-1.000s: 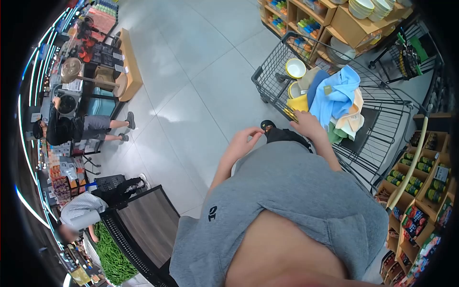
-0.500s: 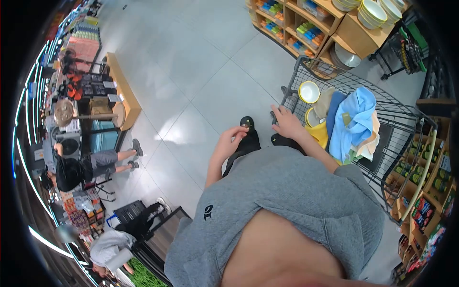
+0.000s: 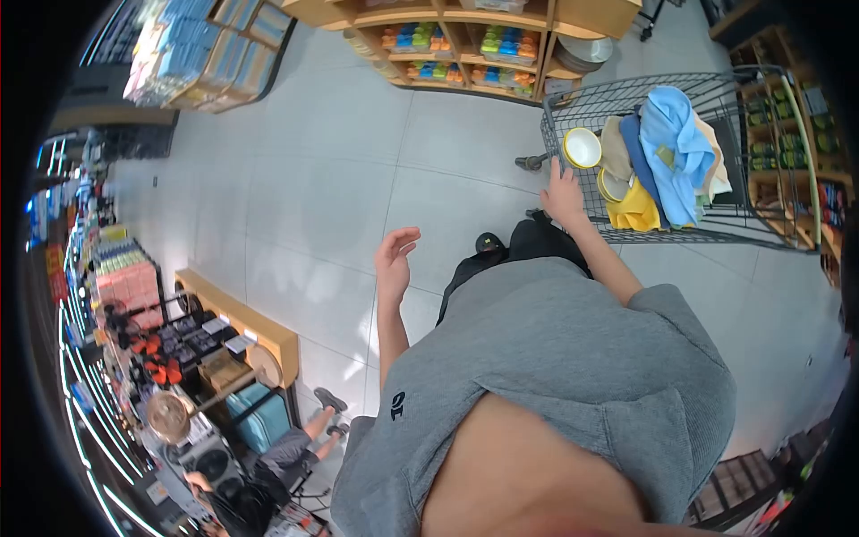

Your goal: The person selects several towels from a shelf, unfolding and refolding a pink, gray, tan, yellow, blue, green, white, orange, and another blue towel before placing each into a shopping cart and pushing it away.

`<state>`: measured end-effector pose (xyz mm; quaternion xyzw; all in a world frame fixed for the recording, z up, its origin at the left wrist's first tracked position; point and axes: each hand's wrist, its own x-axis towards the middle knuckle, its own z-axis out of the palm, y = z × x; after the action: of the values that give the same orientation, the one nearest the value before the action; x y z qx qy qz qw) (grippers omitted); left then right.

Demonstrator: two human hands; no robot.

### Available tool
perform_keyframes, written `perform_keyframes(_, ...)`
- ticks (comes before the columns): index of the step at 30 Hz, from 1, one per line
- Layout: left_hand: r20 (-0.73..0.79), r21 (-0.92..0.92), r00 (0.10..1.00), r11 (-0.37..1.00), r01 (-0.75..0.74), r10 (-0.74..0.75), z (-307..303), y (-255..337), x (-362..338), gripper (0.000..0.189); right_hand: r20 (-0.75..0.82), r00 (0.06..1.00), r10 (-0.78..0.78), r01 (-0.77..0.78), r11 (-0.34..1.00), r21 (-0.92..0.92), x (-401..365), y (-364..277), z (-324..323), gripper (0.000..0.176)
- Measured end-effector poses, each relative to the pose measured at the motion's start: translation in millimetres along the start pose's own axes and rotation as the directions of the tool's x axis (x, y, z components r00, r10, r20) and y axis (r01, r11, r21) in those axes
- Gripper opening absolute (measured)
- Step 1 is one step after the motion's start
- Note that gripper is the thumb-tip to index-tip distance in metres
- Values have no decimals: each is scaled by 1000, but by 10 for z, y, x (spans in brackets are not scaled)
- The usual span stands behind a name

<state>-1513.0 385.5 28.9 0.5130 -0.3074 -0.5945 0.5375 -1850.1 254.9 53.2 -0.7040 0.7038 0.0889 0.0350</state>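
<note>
My left hand [image 3: 396, 258] hangs in the air over the floor, fingers loosely bent and slightly apart, holding nothing. At the near left corner of a black wire shopping cart [image 3: 653, 91] is my right hand [image 3: 564, 195], fingers stretched out, fingertips right at the wire side. Inside the cart, a white bowl with a yellow rim [image 3: 582, 148] lies close to those fingertips, and a second yellow-rimmed bowl [image 3: 614, 185] is partly covered. Beside them are a yellow cloth [image 3: 634, 211], a beige cloth [image 3: 615, 148], a dark blue cloth [image 3: 640, 161] and a light blue cloth [image 3: 673, 134].
A wooden shelf unit [image 3: 455, 14] with colourful goods stands ahead. To the left is a low wooden display stand [image 3: 268, 336] with fans, and a person [image 3: 259, 474] beside it. Stacked packages [image 3: 192, 54] stand at the far left, more shelves [image 3: 777, 170] behind the cart.
My view has turned left, so shelves and stand have shifted. My left hand has moved away from my body to the left. My right hand has come up to the cart's side.
</note>
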Motion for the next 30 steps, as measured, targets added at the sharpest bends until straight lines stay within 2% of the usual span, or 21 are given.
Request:
perform_keyframes(4, 273, 17, 960, 997, -77, 70, 291, 149, 656, 54, -97, 990, 105, -90, 985, 149, 93, 132, 39, 69)
perform_keyframes(7, 435, 3, 891, 989, -149, 133, 685, 332, 1092, 49, -91, 962, 258, -224, 935, 276, 217, 152, -37, 53)
perform_keyframes(10, 543, 39, 825, 977, -211, 156, 1082, 584, 1382, 41, -61, 966, 252, -208, 893, 398, 415, 383, 29, 39)
perform_keyframes(13, 626, 61, 768, 974, -219, 134, 1342, 738, 1567, 32, -20, 959, 283, -240, 845, 477, 647, 548, 94, 44)
perform_keyframes(14, 656, 65, 744, 974, -218, 123, 1399, 769, 1638, 30, -26, 963, 267, -204, 794, 573, 692, 600, 116, 49)
perform_keyframes(16, 709, 125, 702, 969, -213, 63, 1457, 753, 1789, 27, 167, 938, 302, -338, 701, 629, 771, 596, -18, 49)
perform_keyframes(17, 736, 153, 676, 966, -210, 31, 1489, 721, 1862, 26, 263, 913, 312, -407, 647, 645, 791, 592, -58, 49)
perform_keyframes(22, 838, 199, 544, 949, -245, -36, 1621, 656, 2349, 24, 329, 825, 459, -548, 512, 661, 828, 682, 349, 49)
perform_keyframes(25, 877, 204, 479, 936, -286, -44, 1751, 811, 2660, 21, 119, 773, 623, -579, 617, 533, 785, 625, 644, 45)
perform_keyframes(28, 909, 194, 414, 922, -335, -41, 1841, 933, 3034, 20, 196, 700, 687, -669, 534, 518, 841, 579, 649, 39)
perform_keyframes(30, 918, 207, 392, 918, -337, -63, 1909, 1015, 3293, 19, 124, 705, 698, -644, 558, 523, 883, 550, 614, 38)
